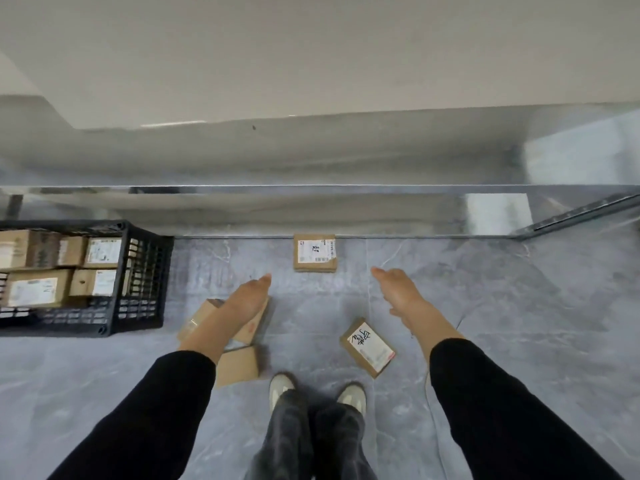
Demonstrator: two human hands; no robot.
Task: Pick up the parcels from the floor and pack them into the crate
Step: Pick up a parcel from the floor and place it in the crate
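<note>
Both arms reach forward and down, left hand and right hand flat, fingers straight, holding nothing. Far parcel lies on the floor just beyond and between my fingertips. Black crate sits left, holding boxes.

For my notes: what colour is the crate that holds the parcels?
Black, a slatted plastic crate; the head view shows it.

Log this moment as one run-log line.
left hand: open, empty | right hand: open, empty | both extended toward far parcel, not touching | crate: partly filled | more parcels on floor
</note>
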